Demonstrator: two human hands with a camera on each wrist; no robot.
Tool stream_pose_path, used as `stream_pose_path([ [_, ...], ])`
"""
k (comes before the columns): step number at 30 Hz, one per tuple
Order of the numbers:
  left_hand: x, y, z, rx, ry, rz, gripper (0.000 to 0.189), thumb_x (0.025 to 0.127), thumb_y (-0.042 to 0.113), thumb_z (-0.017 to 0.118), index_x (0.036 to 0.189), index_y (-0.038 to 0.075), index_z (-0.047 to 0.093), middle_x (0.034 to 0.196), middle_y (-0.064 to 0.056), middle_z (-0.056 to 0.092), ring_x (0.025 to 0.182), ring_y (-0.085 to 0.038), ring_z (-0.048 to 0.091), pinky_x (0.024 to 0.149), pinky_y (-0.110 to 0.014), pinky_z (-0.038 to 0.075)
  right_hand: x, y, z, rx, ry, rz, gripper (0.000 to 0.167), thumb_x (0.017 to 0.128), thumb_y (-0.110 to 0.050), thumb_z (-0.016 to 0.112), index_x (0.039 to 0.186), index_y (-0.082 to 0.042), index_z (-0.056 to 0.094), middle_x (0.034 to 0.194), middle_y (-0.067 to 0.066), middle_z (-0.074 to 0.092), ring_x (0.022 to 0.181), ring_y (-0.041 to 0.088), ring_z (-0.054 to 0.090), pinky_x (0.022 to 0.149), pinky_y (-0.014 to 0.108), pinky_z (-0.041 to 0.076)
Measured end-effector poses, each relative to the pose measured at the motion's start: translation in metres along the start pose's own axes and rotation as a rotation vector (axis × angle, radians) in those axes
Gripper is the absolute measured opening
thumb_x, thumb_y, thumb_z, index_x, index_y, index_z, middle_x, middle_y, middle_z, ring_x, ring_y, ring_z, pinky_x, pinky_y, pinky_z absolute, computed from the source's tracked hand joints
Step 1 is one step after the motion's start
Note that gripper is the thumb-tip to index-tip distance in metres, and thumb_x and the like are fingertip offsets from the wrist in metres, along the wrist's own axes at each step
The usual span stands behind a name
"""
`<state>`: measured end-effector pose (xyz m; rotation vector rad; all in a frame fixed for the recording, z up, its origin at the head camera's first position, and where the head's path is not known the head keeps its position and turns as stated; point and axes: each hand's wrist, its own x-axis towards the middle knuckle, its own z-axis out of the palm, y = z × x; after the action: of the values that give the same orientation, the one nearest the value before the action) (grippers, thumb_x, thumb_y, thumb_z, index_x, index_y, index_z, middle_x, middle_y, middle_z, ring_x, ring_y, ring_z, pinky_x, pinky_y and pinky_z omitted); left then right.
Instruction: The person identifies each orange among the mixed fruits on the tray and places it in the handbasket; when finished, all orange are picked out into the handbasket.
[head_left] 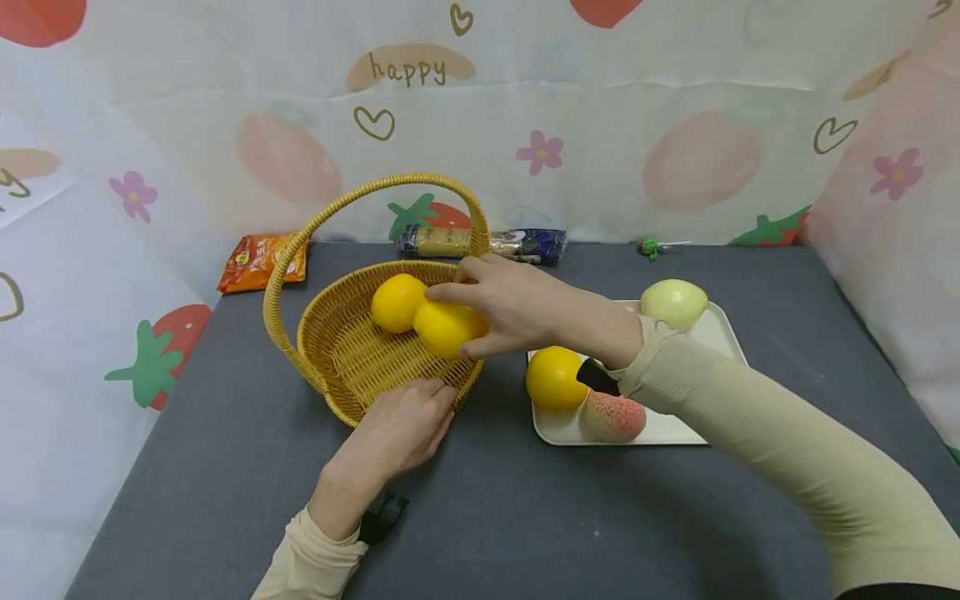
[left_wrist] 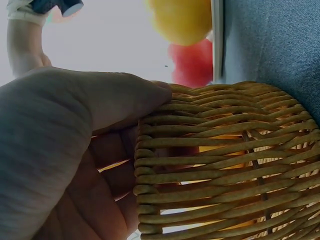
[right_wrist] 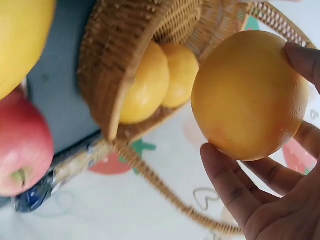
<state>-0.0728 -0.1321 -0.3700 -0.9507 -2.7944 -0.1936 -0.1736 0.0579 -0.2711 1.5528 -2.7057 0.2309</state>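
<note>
apparently the filling of the basket (head_left: 348,350) is partly done: in the head view it stands left of centre on the dark counter (head_left: 480,517), with one orange (head_left: 395,302) visible inside, and the right hand (head_left: 513,307) has its fingers clamped round the held orange (head_left: 447,331) above the weave. the left hand (head_left: 405,425) is at the near rim. right of centre, the tray (head_left: 722,335) carries a tray orange (head_left: 552,380), a pink fruit (head_left: 617,417) and a pale green fruit (head_left: 675,302); these look like what is left. the backdrop (head_left: 600,75) reads "happy" at the top; the orange packet (head_left: 249,262) at the left has characters too small to read, and no brand is legible on the long packet (head_left: 540,247) behind the basket

in the left wrist view, the fingers are clamped on the basket's rim, thumb on the near face, others behind the weave; no writing shows

in the right wrist view, two oranges lie in the basket near the centre, so at least two seem done; the held orange, at the right, sits between thumb and fingertips, and no fruit shows a label
</note>
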Motion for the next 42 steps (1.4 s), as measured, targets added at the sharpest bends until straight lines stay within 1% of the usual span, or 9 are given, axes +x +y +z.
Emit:
stream_pose_path([
  [6,-0.001,0.0,0.0,0.002,0.008,0.001,0.008,0.088,0.014,0.07,0.087,0.011,0.063,0.079,0.0,0.061,0.071,-0.016,0.059,0.064,-0.032,0.053,0.024,-0.015,0.013,-0.026,-0.093,0.058,0.064,0.086,-0.047,0.068,0.143,-0.022,0.05,0.119,0.012,0.057,0.084,0.022,0.056,0.073,0.033,0.05],
  [10,-0.001,0.001,-0.001,0.004,0.014,-0.001,0.008,0.088,0.014,0.07,0.086,0.011,0.062,0.079,0.001,0.062,0.07,-0.016,0.059,0.064,-0.032,0.053,0.033,-0.018,0.022,-0.011,-0.177,0.101,0.065,0.089,-0.048,0.065,0.146,-0.024,0.045,0.125,0.013,0.055,0.083,0.024,0.059,0.078,0.035,0.052],
  [16,0.0,0.001,0.0,0.009,0.014,0.001,0.008,0.088,0.014,0.07,0.086,0.012,0.062,0.079,0.001,0.061,0.07,-0.015,0.058,0.065,-0.031,0.053,0.038,-0.015,0.036,0.023,-0.254,0.125,0.067,0.088,-0.049,0.066,0.146,-0.026,0.043,0.131,0.014,0.051,0.095,0.025,0.058,0.083,0.039,0.052],
  [22,0.0,0.001,0.0,0.009,0.023,0.005,0.009,0.088,0.014,0.07,0.085,0.011,0.063,0.078,0.0,0.061,0.069,-0.015,0.057,0.064,-0.03,0.052,0.045,-0.011,0.043,0.016,-0.258,0.057,0.063,0.087,-0.044,0.07,0.142,-0.022,0.047,0.128,0.008,0.055,0.101,0.025,0.058,0.088,0.038,0.051],
  [27,0.0,0.001,-0.001,0.012,0.031,0.009,0.01,0.087,0.013,0.07,0.082,0.011,0.062,0.074,0.001,0.057,0.066,-0.014,0.054,0.06,-0.028,0.049,0.049,-0.011,0.048,0.03,-0.208,-0.043,0.038,0.091,-0.019,0.067,0.128,-0.015,0.059,0.119,0.006,0.061,0.096,0.024,0.06,0.091,0.035,0.049],
  [30,0.0,0.001,-0.001,0.014,0.035,0.009,0.011,0.087,0.013,0.07,0.081,0.011,0.061,0.072,0.002,0.054,0.064,-0.013,0.052,0.058,-0.027,0.047,0.049,-0.012,0.049,0.009,-0.17,-0.081,0.028,0.092,-0.011,0.064,0.119,-0.015,0.065,0.111,0.008,0.062,0.089,0.024,0.06,0.086,0.034,0.05],
  [35,-0.001,0.0,-0.001,0.019,0.034,0.006,0.012,0.087,0.013,0.07,0.08,0.011,0.061,0.071,0.002,0.053,0.063,-0.012,0.051,0.057,-0.026,0.046,0.05,-0.015,0.05,0.004,-0.171,-0.053,0.026,0.095,-0.012,0.06,0.12,-0.013,0.066,0.111,0.008,0.066,0.089,0.024,0.062,0.082,0.033,0.052],
  [39,-0.001,0.0,0.0,0.019,0.029,0.006,0.012,0.087,0.014,0.07,0.081,0.012,0.061,0.071,0.002,0.053,0.063,-0.012,0.05,0.057,-0.025,0.046,0.051,-0.015,0.05,0.067,-0.231,-0.058,0.029,0.096,-0.009,0.057,0.124,-0.01,0.063,0.118,0.007,0.068,0.095,0.023,0.064,0.085,0.032,0.052],
  [42,-0.001,0.0,0.0,0.024,0.03,0.006,0.011,0.087,0.014,0.07,0.082,0.012,0.062,0.072,0.002,0.054,0.064,-0.012,0.051,0.057,-0.026,0.047,0.051,-0.014,0.049,0.078,-0.243,-0.059,0.032,0.097,-0.011,0.058,0.129,-0.01,0.061,0.123,0.009,0.064,0.1,0.023,0.064,0.089,0.032,0.052],
])
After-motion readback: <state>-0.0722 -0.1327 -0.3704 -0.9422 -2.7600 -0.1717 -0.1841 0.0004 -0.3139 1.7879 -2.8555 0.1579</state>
